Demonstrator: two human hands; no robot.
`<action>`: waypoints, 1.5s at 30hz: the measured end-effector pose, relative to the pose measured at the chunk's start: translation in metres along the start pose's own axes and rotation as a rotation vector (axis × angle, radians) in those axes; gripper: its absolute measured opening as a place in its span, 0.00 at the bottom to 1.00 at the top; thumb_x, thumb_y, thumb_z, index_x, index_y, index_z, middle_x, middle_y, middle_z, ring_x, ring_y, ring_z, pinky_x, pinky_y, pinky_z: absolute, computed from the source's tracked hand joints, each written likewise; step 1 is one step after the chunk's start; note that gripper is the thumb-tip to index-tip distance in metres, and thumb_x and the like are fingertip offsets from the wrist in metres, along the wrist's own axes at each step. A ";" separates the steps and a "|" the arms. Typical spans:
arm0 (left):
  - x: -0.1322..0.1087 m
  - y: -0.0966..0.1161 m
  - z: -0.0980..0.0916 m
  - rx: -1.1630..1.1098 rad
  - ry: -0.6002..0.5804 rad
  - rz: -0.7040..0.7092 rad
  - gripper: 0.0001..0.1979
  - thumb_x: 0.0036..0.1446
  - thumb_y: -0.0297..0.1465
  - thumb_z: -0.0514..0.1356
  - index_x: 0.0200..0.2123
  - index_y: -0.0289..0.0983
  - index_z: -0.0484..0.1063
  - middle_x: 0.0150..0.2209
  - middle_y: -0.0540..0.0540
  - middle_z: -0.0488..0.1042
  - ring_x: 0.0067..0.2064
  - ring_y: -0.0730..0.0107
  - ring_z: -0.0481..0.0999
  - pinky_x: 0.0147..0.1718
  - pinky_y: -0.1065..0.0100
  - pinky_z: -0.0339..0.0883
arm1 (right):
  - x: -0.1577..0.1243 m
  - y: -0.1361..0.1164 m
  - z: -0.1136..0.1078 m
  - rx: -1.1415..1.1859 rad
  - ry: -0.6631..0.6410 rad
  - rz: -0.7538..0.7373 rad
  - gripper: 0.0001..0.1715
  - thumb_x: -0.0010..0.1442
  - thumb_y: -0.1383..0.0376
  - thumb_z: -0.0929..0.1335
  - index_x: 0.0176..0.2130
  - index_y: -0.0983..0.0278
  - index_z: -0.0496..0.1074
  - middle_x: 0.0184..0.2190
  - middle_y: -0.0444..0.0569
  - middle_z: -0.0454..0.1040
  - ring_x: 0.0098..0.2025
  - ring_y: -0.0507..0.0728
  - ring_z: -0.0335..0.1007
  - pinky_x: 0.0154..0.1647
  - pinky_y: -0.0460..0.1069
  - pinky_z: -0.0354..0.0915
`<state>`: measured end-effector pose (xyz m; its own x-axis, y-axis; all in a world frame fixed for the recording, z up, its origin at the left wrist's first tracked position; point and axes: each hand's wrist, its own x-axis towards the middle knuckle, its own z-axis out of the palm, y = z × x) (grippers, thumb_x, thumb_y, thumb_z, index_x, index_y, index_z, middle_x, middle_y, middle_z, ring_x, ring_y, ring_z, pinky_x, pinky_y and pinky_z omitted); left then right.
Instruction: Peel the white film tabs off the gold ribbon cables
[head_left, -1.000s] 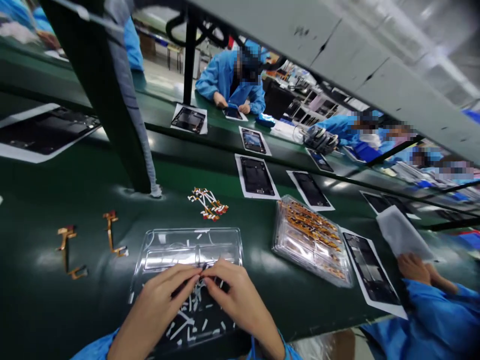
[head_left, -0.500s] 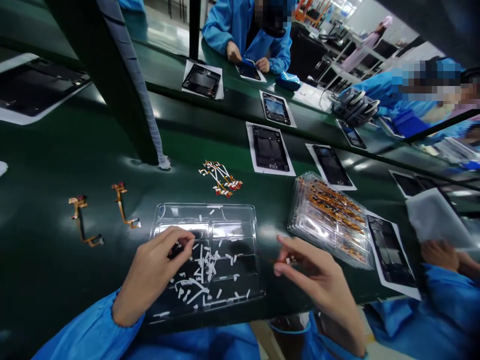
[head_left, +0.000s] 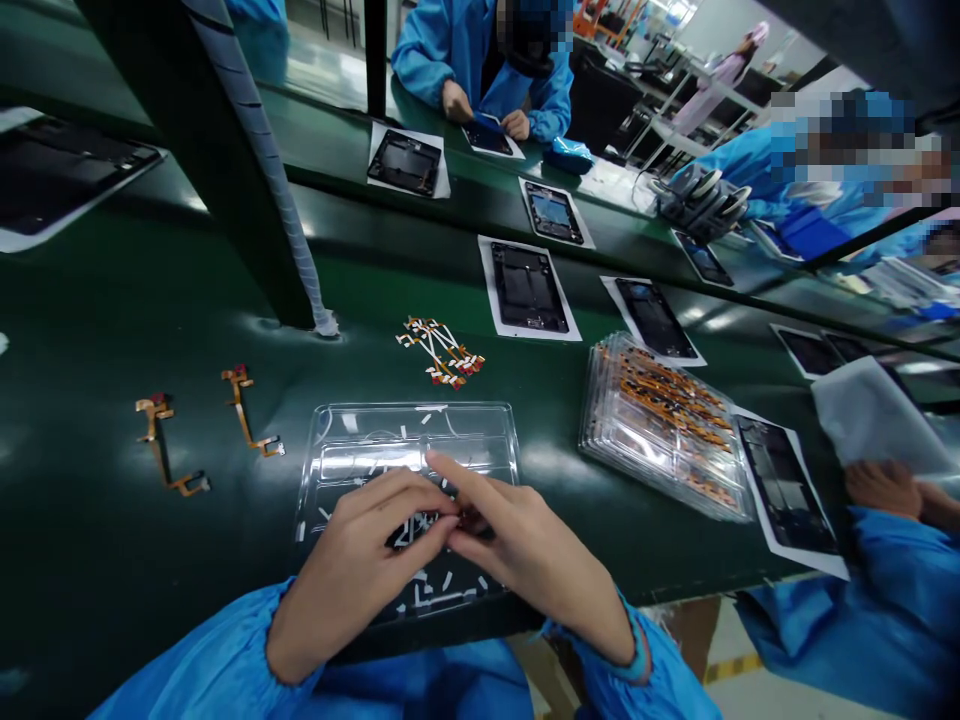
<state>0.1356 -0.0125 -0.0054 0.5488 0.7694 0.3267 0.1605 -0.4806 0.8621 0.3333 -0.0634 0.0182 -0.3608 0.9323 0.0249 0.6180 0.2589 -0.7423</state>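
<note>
My left hand [head_left: 367,555] and my right hand [head_left: 536,550] meet fingertip to fingertip above a clear plastic tray [head_left: 487,418]. A flex cable sits in the right hand's pinch, mostly hidden by the fingers. The left thumb and fingers are pinched close against it; what they grip cannot be made out. White strips [head_left: 446,582] lie scattered in the tray. Behind it is a small pile of flex cables [head_left: 442,350] with white strips. Two more flex cables, one nearer [head_left: 161,445] and one farther [head_left: 247,410], lie apart on the left of the green table.
Stacked clear trays [head_left: 660,430] with orange flex cables stand at right. A tablet housing [head_left: 787,485] on white paper lies beside them, others [head_left: 529,290] farther back. A slanted dark post [head_left: 217,170] rises at left. Co-workers in blue sit opposite and at right, one hand [head_left: 881,490] close by.
My right hand has moved left from beside the tray to meet my left hand over it. The left hand has shifted slightly right and down.
</note>
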 end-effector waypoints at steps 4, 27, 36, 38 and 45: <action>-0.003 -0.004 -0.004 0.043 0.051 -0.084 0.03 0.65 0.27 0.62 0.38 0.39 0.77 0.37 0.50 0.80 0.37 0.74 0.79 0.38 0.73 0.73 | 0.000 0.002 -0.001 0.080 0.066 0.038 0.33 0.68 0.64 0.69 0.69 0.55 0.61 0.47 0.47 0.80 0.41 0.51 0.79 0.47 0.48 0.76; -0.004 -0.005 0.002 0.019 0.119 -0.199 0.04 0.63 0.28 0.63 0.39 0.36 0.80 0.40 0.45 0.81 0.41 0.70 0.81 0.40 0.69 0.75 | 0.011 0.001 0.007 -0.393 0.290 -0.165 0.04 0.68 0.69 0.67 0.44 0.62 0.69 0.36 0.44 0.77 0.33 0.49 0.75 0.34 0.45 0.67; -0.003 -0.012 0.002 -0.200 0.072 -0.377 0.04 0.60 0.28 0.65 0.35 0.35 0.82 0.35 0.47 0.80 0.34 0.74 0.76 0.29 0.73 0.65 | 0.012 0.007 0.021 -0.857 0.362 -0.261 0.04 0.65 0.71 0.68 0.39 0.64 0.67 0.31 0.47 0.73 0.27 0.52 0.64 0.28 0.49 0.58; -0.002 -0.014 0.001 -0.348 0.016 -0.503 0.07 0.60 0.32 0.66 0.33 0.34 0.82 0.32 0.47 0.78 0.32 0.75 0.73 0.29 0.73 0.63 | 0.014 0.006 0.024 -0.900 0.384 -0.291 0.04 0.64 0.70 0.69 0.38 0.65 0.67 0.30 0.47 0.72 0.27 0.53 0.63 0.28 0.50 0.58; 0.000 -0.016 0.001 -0.449 0.085 -0.607 0.13 0.63 0.38 0.65 0.34 0.34 0.82 0.29 0.48 0.75 0.32 0.75 0.71 0.32 0.72 0.62 | 0.018 0.004 0.027 -0.636 0.362 -0.278 0.06 0.64 0.73 0.67 0.36 0.65 0.65 0.26 0.43 0.68 0.23 0.48 0.61 0.24 0.47 0.56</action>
<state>0.1343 -0.0049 -0.0199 0.4029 0.8827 -0.2419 0.0549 0.2406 0.9691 0.3106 -0.0528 -0.0019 -0.3784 0.8078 0.4520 0.8593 0.4881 -0.1529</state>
